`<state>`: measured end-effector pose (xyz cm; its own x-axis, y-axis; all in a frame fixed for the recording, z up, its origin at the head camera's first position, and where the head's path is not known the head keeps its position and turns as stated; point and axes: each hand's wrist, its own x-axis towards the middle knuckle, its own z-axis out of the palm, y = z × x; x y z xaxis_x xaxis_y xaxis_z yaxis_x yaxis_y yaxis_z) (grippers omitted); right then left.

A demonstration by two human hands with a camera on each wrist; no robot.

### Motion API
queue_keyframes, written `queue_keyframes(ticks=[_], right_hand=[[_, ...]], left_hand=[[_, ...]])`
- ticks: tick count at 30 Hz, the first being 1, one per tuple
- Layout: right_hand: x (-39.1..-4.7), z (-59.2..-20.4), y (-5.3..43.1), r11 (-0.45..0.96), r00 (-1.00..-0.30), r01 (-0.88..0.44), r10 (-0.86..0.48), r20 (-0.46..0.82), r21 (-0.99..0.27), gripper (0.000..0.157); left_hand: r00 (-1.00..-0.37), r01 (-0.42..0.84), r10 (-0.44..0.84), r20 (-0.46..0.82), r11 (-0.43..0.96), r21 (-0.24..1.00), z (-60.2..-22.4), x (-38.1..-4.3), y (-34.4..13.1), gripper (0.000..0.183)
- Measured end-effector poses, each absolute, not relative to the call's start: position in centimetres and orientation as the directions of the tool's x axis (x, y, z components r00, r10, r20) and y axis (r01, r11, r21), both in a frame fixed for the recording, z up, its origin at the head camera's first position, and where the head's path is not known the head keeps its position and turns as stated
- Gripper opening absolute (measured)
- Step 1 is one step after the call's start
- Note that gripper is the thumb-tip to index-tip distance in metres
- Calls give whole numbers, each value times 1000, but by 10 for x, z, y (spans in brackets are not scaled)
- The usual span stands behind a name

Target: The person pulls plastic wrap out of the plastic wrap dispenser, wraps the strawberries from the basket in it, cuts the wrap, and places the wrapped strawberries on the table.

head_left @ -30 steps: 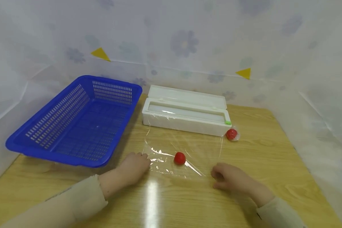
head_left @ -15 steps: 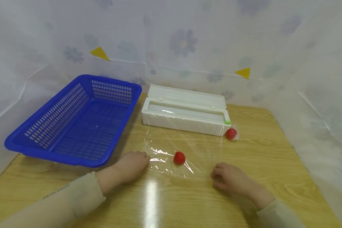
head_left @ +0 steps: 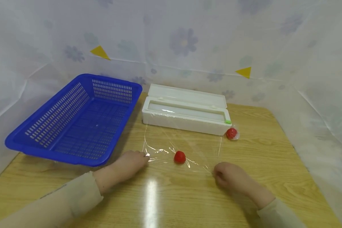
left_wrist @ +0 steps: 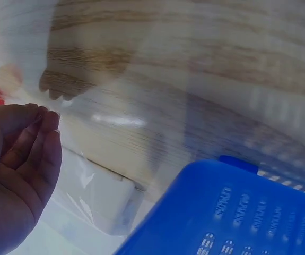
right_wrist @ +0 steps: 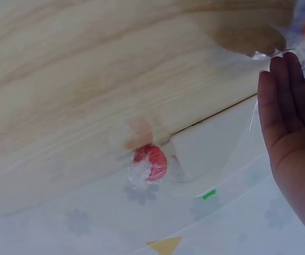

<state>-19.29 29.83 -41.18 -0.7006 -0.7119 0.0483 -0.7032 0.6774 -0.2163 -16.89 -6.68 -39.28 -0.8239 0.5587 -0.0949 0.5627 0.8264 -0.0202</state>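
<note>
A transparent sheet of cling film (head_left: 159,150) stretches from the white dispenser box (head_left: 185,124) toward me, shiny and creased. On it lies a small red ball (head_left: 180,157), between my hands. At the film's near left corner my left hand (head_left: 131,164) pinches it; the left wrist view shows the thumb and fingertips of that hand (left_wrist: 22,164) meeting. My right hand (head_left: 233,177) holds the near right corner with curled fingers. Bunched film shows at the fingertips of my right hand (right_wrist: 295,117) in the right wrist view.
A blue plastic basket (head_left: 57,122) with slotted walls stands at the left. The box's lid (head_left: 186,96) is raised at the back. Beside the box's right end sits a red ball wrapped in film (head_left: 231,133). Floral sheeting (head_left: 185,41) encloses the wooden table (head_left: 259,152).
My right hand has shifted slightly right and its fingers have closed on the film corner. Creases now run from both hands toward the red ball. The left hand has barely moved.
</note>
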Motion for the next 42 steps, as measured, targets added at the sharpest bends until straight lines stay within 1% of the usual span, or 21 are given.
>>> queue_keyframes(ticks=[3,5,8,10,13,16,22,24,30,33,37,42], right_hand=[[-195,-411,300,701,-727,-666,-686,14,-254,18],[-195,-411,301,706,-731,-665,-683,15,-245,16],[-196,-411,301,695,-719,-687,-693,58,-213,14],[-197,-411,302,680,-702,-710,-704,107,-183,14],[-199,-408,304,672,-690,-723,-708,147,-160,14],[-202,-405,304,692,-715,-699,-686,137,-180,12],[-207,-401,303,756,-792,-608,-599,115,-243,9],[-210,-401,302,776,-817,-574,-565,119,-260,10],[-218,-401,298,816,-866,-498,-486,120,-292,11],[-221,-401,296,828,-880,-474,-462,115,-301,12],[-223,-401,294,844,-894,-447,-436,107,-298,13],[-225,-401,294,862,-908,-419,-408,98,-287,12]], left_hand=[[-821,568,564,-92,822,-35,-392,-168,-69,6],[-816,576,571,-90,816,-50,-391,-168,-70,3],[-806,591,588,-70,804,-65,-389,-168,-71,5],[-801,599,597,-54,797,-74,-388,-169,-72,6],[-796,603,606,-4,792,-94,-387,-170,-74,8],[-802,588,593,73,805,-76,-387,-170,-75,11],[-821,551,536,199,834,29,-385,-171,-73,3],[-834,529,505,220,847,59,-385,-173,-71,7],[-910,398,361,205,898,189,-384,-178,-65,14],[-941,324,282,185,909,261,-386,-182,-60,13],[-964,251,204,169,909,333,-385,-183,-53,10],[-976,199,142,167,894,402,-385,-185,-45,11]])
